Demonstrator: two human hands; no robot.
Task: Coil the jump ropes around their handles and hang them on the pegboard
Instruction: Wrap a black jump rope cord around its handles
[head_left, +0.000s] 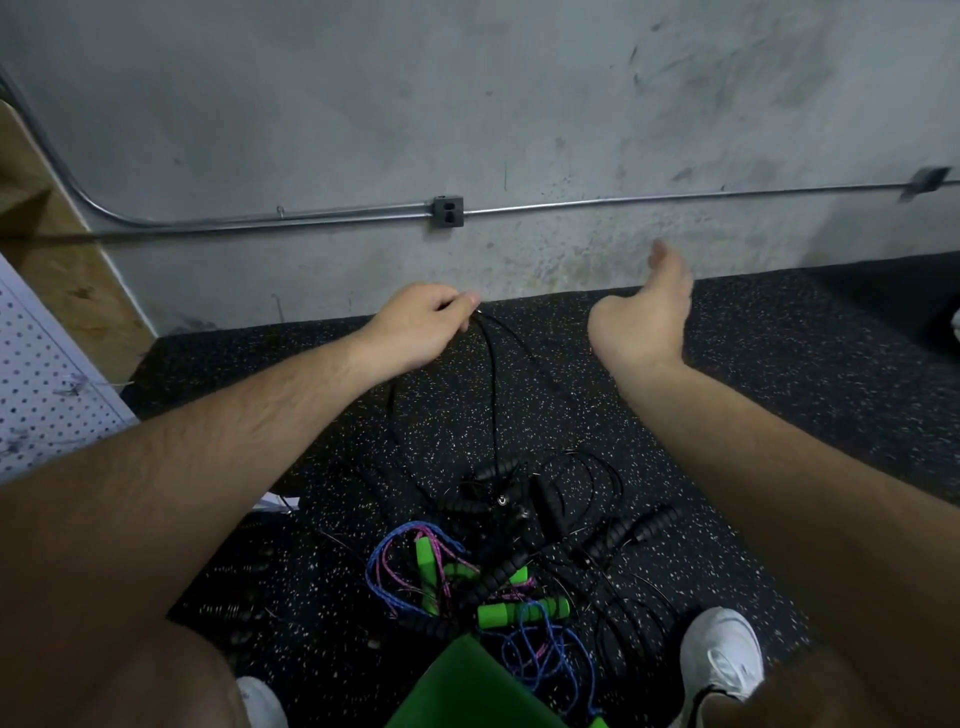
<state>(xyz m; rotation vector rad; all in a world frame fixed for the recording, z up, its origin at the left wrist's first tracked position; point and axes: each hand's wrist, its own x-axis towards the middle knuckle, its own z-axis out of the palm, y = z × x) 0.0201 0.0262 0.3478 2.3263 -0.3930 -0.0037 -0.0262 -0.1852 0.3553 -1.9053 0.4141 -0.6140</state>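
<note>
The thin black jump-rope cord (491, 395) was a glossy, wire-like strand. It hung in two near-vertical lines from the centre of the frame down to a tangle of black ribbed handles (631, 532), green foam handles (522, 613) and blue-and-pink braided rope (384, 566) on the speckled black rubber floor (779, 364) at lower centre. The left hand (423, 325) pinched its top between curled fingertips (465, 300). The right hand (644, 317), blurred, was spread loosely with thumb raised, holding nothing, while the white perforated pegboard (36, 395) sat at the left edge.

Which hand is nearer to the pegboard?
Left. The left hand, pinching a black rope, is right of the pegboard; the right hand is farther right, open.
</note>
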